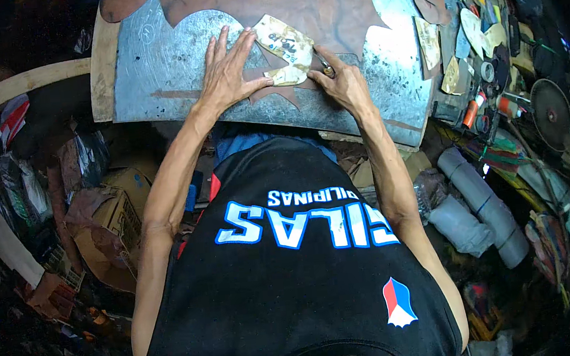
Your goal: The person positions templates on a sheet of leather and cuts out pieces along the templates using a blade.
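Observation:
A worn cream pattern piece (285, 48) with dark handwriting lies on a brown sheet of leather (270, 3) on the metal-topped table. My left hand (225, 71) is spread flat at the pattern's left side, its thumb touching the lower left edge and a fingertip near the upper corner. At the pattern's right edge, my right hand (347, 88) is closed around a slim knife-like tool (327, 70), partly hidden by the fingers. A cut scrap of brown leather (276, 97) with pointed corners sits below the pattern, near the table's front edge.
The table's bare metal sheet (143, 72) shows scratches and stains. On the right are more pattern pieces (472, 29), a tape roll (487, 71) and an orange-labelled container (472, 113). A round fan-like guard (551, 115), grey rolls (484, 204) and cardboard boxes (103, 228) crowd around me.

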{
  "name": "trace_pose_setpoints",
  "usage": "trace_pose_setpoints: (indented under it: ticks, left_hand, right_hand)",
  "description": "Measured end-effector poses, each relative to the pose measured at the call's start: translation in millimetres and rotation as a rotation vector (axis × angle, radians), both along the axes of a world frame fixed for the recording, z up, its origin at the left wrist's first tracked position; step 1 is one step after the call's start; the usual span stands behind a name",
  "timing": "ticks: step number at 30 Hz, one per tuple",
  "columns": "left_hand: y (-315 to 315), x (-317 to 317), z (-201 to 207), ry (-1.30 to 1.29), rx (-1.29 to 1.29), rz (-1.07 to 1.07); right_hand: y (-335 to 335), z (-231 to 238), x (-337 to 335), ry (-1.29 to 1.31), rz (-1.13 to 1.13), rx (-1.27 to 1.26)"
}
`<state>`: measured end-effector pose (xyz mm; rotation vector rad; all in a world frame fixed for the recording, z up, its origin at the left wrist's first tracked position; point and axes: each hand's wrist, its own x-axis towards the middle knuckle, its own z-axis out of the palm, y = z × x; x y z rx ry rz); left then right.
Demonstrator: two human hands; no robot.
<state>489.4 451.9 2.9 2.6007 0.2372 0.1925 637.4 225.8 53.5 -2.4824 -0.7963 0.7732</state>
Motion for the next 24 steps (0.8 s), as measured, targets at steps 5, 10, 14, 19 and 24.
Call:
trace_pose_setpoints:
  ticks: [5,10,14,19,24]
  left_hand:
    - [-2,-3,-3,-0.036,-0.023,0.031]
    - [-4,-3,-2,-0.025,-0.004,0.029]
    - [-5,-3,2,-0.018,0.007,0.039]
    - [-5,-5,0,-0.055,0.021,0.054]
    - [-7,-7,-1,-0.055,-0.006,0.051]
  right_hand:
    - [1,2,3,0.042,0.007,0.022]
    - [1,1,7,0.068,0.008,0.028]
    - [3,3,9,0.087,0.021,0.055]
    - [1,3,8,0.069,0.046,0.078]
    - [-1,1,8,0.037,0.052,0.070]
